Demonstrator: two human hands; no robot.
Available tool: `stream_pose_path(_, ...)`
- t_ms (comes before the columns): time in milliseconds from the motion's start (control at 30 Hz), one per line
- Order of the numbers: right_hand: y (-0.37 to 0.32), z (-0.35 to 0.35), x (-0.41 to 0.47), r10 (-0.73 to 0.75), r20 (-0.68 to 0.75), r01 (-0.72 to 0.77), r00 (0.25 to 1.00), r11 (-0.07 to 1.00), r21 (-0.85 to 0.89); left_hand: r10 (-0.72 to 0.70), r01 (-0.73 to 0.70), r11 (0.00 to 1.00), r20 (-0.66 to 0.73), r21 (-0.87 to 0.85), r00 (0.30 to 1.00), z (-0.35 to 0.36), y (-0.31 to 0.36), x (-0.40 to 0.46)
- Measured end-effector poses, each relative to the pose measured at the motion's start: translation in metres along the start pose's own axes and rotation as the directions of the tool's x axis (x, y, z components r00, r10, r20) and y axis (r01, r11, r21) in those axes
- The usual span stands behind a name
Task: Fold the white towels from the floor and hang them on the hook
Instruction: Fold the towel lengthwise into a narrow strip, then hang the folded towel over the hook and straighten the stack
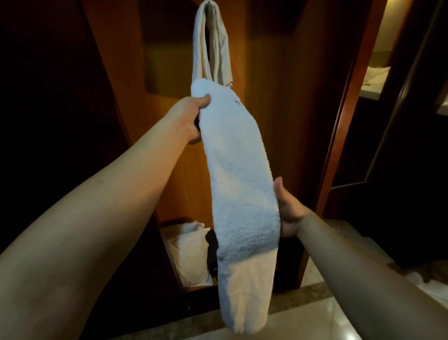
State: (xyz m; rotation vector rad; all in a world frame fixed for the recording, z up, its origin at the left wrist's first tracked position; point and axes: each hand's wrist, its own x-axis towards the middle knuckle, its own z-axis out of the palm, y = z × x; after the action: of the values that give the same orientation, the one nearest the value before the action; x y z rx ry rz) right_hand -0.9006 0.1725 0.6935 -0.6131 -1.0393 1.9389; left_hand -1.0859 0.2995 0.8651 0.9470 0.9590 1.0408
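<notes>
Below hook (209,3), long terry towel (238,170) — (folded) — hands gripping

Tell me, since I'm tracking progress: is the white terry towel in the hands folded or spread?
Folded: the white terry towel forms a long narrow strip, gripped by left hand and right hand.

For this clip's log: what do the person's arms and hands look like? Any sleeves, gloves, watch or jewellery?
Both forearms are bare as far as the frame shows, with no sleeve edge in view. The left hand and the right hand wear no gloves. No watch, bracelet or ring shows on either wrist or on the visible fingers, though most fingers are hidden behind cloth. The lighting is dim and warm.
</notes>
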Motion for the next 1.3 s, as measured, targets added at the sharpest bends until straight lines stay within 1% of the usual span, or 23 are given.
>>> stream_pose_path(67,0.0,0.002,-0.006,0.099,-0.002,-0.099,0.995,0.994,-0.053,0.009,-0.007,0.998,-0.024,0.063,1.0,-0.005,-0.003,0.012)
stream_pose_path(133,-0.001,0.007,-0.011,0.176,-0.022,-0.177,0.984,0.973,-0.147,0.004,0.003,0.992,-0.057,0.127,0.998,-0.011,-0.008,0.023)
stream_pose_path(200,-0.003,0.015,-0.013,0.21,-0.053,-0.216,0.976,0.95,-0.224,-0.033,0.051,0.984,-0.102,0.174,0.994,-0.017,-0.015,0.034)
stream_pose_path(267,-0.004,0.023,-0.014,0.206,-0.061,-0.215,0.977,0.939,-0.267,-0.076,0.103,0.974,-0.137,0.203,0.988,-0.022,-0.027,0.042)
stream_pose_path(300,-0.005,0.026,-0.014,0.19,-0.059,-0.198,0.98,0.946,-0.258,-0.079,0.109,0.97,-0.141,0.218,0.987,-0.025,-0.034,0.046)
stream_pose_path(367,-0.009,0.031,-0.013,0.129,-0.049,-0.137,0.99,0.969,-0.206,-0.059,0.08,0.968,-0.092,0.238,0.994,-0.031,-0.054,0.049)
stream_pose_path(433,-0.016,0.035,-0.01,0.033,-0.066,-0.043,0.997,0.985,-0.169,-0.115,0.108,0.973,0.025,0.203,0.993,-0.037,-0.074,0.046)
stream_pose_path(467,-0.022,0.036,-0.008,-0.023,-0.098,0.008,0.995,0.988,-0.157,-0.175,0.155,0.97,0.091,0.187,0.98,-0.041,-0.083,0.043)
stream_pose_path(533,-0.035,0.034,-0.004,-0.123,-0.195,0.096,0.973,0.985,-0.144,-0.279,0.237,0.948,0.193,0.214,0.941,-0.048,-0.099,0.037)
stream_pose_path(600,-0.048,0.03,-0.002,-0.206,-0.291,0.158,0.934,0.971,-0.178,-0.316,0.257,0.939,0.273,0.23,0.909,-0.051,-0.116,0.028)
stream_pose_path(667,-0.059,0.026,0.0,-0.273,-0.39,0.189,0.88,0.952,-0.239,-0.303,0.242,0.947,0.339,0.21,0.891,-0.051,-0.133,0.016)
stream_pose_path(700,-0.062,0.024,0.002,-0.3,-0.427,0.196,0.853,0.943,-0.27,-0.278,0.218,0.956,0.368,0.197,0.887,-0.051,-0.141,0.01)
stream_pose_path(767,-0.067,0.023,0.006,-0.347,-0.48,0.188,0.806,0.918,-0.349,-0.169,0.085,0.972,0.407,0.218,0.898,-0.053,-0.151,0.002)
stream_pose_path(833,-0.07,0.025,0.009,-0.378,-0.498,0.152,0.781,0.888,-0.435,-0.067,-0.067,0.954,0.427,0.292,0.902,-0.055,-0.153,-0.002)
stream_pose_path(867,-0.072,0.026,0.011,-0.392,-0.494,0.139,0.776,0.87,-0.472,-0.04,-0.111,0.942,0.438,0.315,0.898,-0.055,-0.151,-0.002)
stream_pose_path(900,-0.073,0.027,0.013,-0.409,-0.489,0.136,0.77,0.855,-0.501,-0.033,-0.124,0.941,0.449,0.316,0.893,-0.055,-0.15,-0.001)
stream_pose_path(967,-0.077,0.029,0.016,-0.45,-0.472,0.158,0.758,0.828,-0.538,-0.039,-0.076,0.971,0.463,0.228,0.885,-0.055,-0.146,0.002)
stream_pose_path(1033,-0.081,0.031,0.021,-0.486,-0.459,0.19,0.744,0.812,-0.552,-0.016,-0.049,0.989,0.435,0.138,0.9,-0.055,-0.143,0.005)
stream_pose_path(1067,-0.084,0.033,0.023,-0.502,-0.46,0.195,0.733,0.802,-0.564,-0.003,-0.053,0.991,0.416,0.123,0.909,-0.053,-0.142,0.005)
stream_pose_path(1133,-0.089,0.038,0.029,-0.521,-0.477,0.164,0.708,0.778,-0.607,0.031,-0.098,0.979,0.345,0.179,0.938,-0.048,-0.14,0.003)
stream_pose_path(1200,-0.097,0.045,0.035,-0.539,-0.475,0.112,0.696,0.735,-0.669,0.124,-0.188,0.924,0.205,0.334,0.971,-0.041,-0.136,-0.003)
stream_pose_path(1233,-0.102,0.05,0.038,-0.549,-0.467,0.084,0.693,0.705,-0.704,0.21,-0.243,0.893,0.128,0.38,0.969,-0.038,-0.136,-0.006)
stream_pose_path(1300,-0.112,0.061,0.043,-0.579,-0.45,0.025,0.68,0.632,-0.775,0.414,-0.381,0.85,-0.014,0.363,0.91,-0.031,-0.133,-0.018)
